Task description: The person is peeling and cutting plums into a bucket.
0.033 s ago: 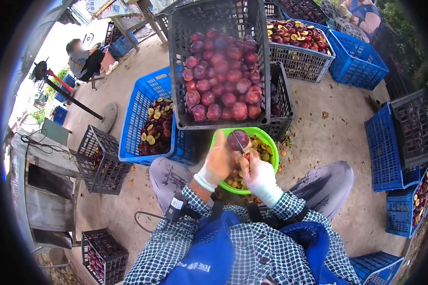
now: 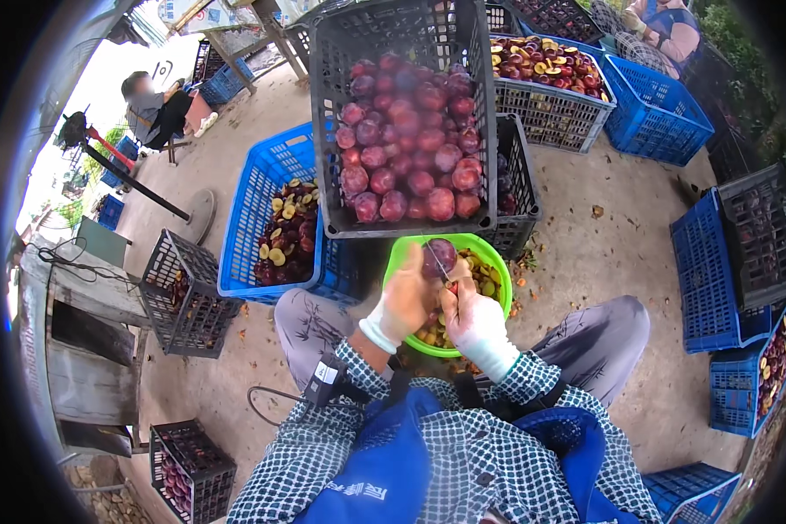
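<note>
Nearest, both gloved hands meet over a green bowl (image 2: 489, 253) between the person's knees. The left hand (image 2: 408, 297) is closed around a dark purple plum (image 2: 438, 256), held just above the bowl's near rim. The right hand (image 2: 467, 310) is closed on a small knife (image 2: 443, 271) whose thin blade lies against the plum. The bowl holds small yellowish pieces, probably pits and scraps. Just beyond it a black crate (image 2: 402, 52), tilted toward the person, is filled with whole red-purple plums and rests on another black crate behind. To its left a blue crate (image 2: 258, 201) holds halved plums, some showing yellow flesh. Farther left stands a small black crate (image 2: 183, 301) with a few plums. Farther off, at the top, a grey crate (image 2: 550, 113) is heaped with halves, a blue crate beside it.
</note>
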